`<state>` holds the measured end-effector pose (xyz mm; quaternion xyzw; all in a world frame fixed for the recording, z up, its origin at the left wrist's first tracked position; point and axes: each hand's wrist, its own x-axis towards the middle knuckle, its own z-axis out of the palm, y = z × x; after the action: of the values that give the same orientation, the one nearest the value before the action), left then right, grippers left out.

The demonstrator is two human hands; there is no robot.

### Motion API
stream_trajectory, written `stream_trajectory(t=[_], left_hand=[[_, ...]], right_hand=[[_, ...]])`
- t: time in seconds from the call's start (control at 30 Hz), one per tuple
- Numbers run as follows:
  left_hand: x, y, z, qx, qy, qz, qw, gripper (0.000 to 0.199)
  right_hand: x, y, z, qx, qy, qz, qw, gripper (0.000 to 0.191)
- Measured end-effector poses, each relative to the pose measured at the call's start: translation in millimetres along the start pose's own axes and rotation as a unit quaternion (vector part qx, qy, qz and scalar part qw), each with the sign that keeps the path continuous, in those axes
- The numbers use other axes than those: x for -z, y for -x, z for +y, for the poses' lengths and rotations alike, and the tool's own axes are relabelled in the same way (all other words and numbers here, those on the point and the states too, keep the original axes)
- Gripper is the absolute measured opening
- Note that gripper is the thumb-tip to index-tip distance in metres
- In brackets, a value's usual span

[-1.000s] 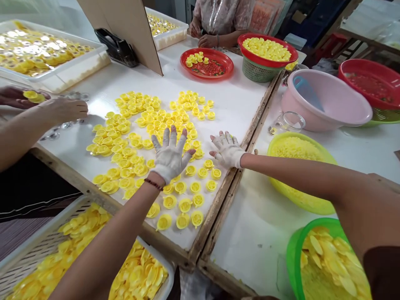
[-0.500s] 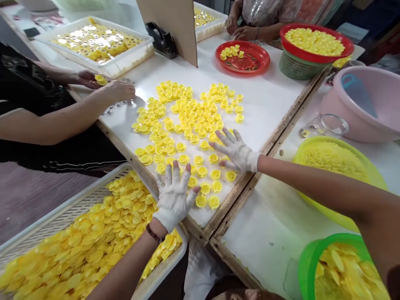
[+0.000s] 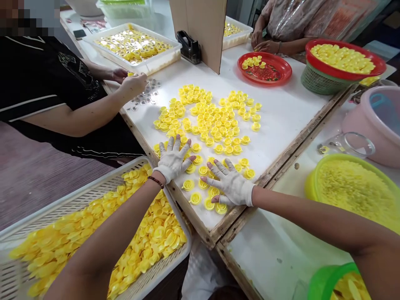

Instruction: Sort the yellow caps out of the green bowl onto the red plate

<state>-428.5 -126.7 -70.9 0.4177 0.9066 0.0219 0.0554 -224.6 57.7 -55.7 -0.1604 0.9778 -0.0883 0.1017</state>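
Observation:
Many small yellow plastic cup-shaped pieces [image 3: 215, 121] lie spread over the white tabletop [image 3: 271, 112]. My left hand [image 3: 173, 160], in a white glove with bare fingertips, is over the pieces at the table's left edge, fingers spread and stretched out. My right hand [image 3: 231, 183], gloved the same way, lies flat and spread over pieces close to the near corner. Neither hand grips anything; some pieces are partly hidden under the fingers. Below my left arm, a white slotted crate [image 3: 187, 237] holds a heap of flat yellow pieces [image 3: 156, 225].
At left, a co-worker's hands [image 3: 133, 85] hold a small yellow piece beside clear discs [image 3: 150, 93]. Behind stand a white tray [image 3: 159, 60], a cardboard divider [image 3: 200, 29] and a red plate [image 3: 284, 73]. Wooden edging [image 3: 281, 162] separates the tables; a yellow-green basin [image 3: 312, 183] stands right.
My left hand has moved forward along the left edge. My right hand has come back toward the near corner, with pieces shifted around it. The co-worker's hands have come together. The view has shifted.

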Motion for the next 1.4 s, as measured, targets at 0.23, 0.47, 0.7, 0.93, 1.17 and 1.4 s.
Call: stream_trajectory(t=[0.23,0.47,0.7,0.93,1.17,1.4], left_hand=[[5.4,-22,-15,-0.012,0.006,-0.004,1.0,0.071],[12.5,-25,-18,-0.019,0.015,-0.005,1.0,0.071],[21.1,48,29,-0.027,0.054,0.053,0.997,0.079],[-0.7,117,129,-0.092,0.086,-0.041,0.991,0.079],[-7.4,97,118,-0.095,0.056,-0.023,0.994,0.073],[-3.5,77,84,-0.116,0.02,-0.023,0.993,0.076]], right_hand=[[-3,-18,-4,-0.025,0.003,0.005,1.0,0.083],[2,-23,-12,-0.036,0.002,-0.005,0.999,0.085],[12,14,13,-0.06,0.012,0.023,0.998,0.09],[5,45,53,-0.071,0.024,-0.002,0.997,0.088],[0,23,47,-0.08,0.039,-0.007,0.996,0.079],[1,-2,38,-0.134,0.04,0.006,0.99,0.075]])
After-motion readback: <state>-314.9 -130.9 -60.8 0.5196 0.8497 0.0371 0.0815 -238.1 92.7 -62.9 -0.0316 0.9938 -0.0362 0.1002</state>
